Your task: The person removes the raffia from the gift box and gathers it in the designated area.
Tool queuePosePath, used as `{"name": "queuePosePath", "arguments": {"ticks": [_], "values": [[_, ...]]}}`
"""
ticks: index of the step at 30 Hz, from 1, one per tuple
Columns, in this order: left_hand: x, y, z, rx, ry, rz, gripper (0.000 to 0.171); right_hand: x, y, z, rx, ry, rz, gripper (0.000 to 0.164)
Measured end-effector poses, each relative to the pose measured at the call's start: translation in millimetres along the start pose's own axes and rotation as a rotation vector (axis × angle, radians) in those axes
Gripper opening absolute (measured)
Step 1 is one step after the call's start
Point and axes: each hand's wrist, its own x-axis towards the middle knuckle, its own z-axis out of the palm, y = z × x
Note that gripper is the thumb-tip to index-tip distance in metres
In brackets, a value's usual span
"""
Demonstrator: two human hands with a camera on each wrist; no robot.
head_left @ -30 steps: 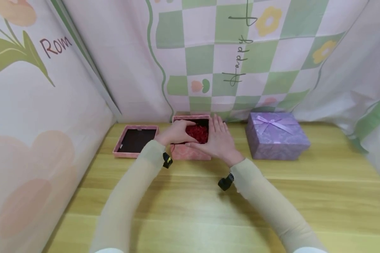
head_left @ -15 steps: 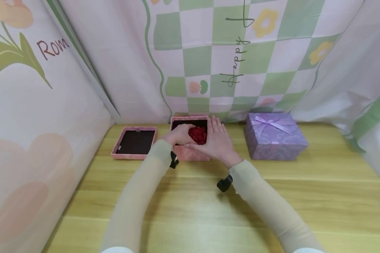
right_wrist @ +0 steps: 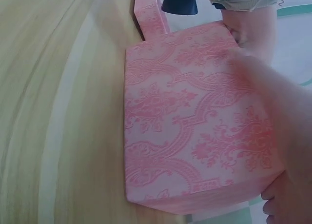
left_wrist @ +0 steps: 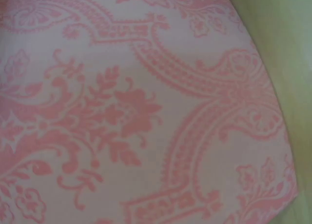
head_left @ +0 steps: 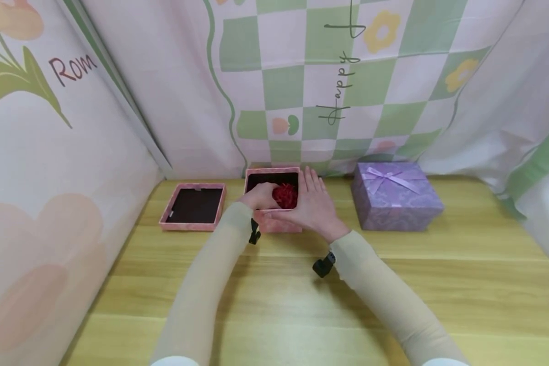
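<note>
A pink patterned box point(head_left: 281, 222) with a dark inside stands uncovered at the back of the table. My left hand point(head_left: 262, 195) reaches into it and holds a bundle of red shredded paper point(head_left: 285, 195) toward the right side; its fingertips are hidden. Along the box's right wall lie the straight fingers of my right hand point(head_left: 318, 206), the thumb stretched across the front edge. The right wrist view has this hand point(right_wrist: 287, 112) against the patterned front. Only the box's pink patterned side point(left_wrist: 146, 112) fills the left wrist view.
To the left lies the pink box lid point(head_left: 195, 204), dark inside facing up. On the right stands a purple gift box point(head_left: 399, 201) with a ribbon bow. A printed cloth point(head_left: 283, 86) hangs close behind the boxes, above the wooden table point(head_left: 274, 300).
My left hand has moved right inside the box, pushing the red shredded paper together into a tighter bundle and baring the dark left part. The right hand stays against the box.
</note>
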Motion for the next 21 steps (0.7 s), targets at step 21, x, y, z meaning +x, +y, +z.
{"name": "queuePosePath", "arguments": {"ticks": [21], "values": [[-0.3, 5.3, 2.6, 0.069, 0.016, -0.051, 0.054, -1.4, 0.1, 0.3, 0.041, 0.009, -0.002, 0.143]]}}
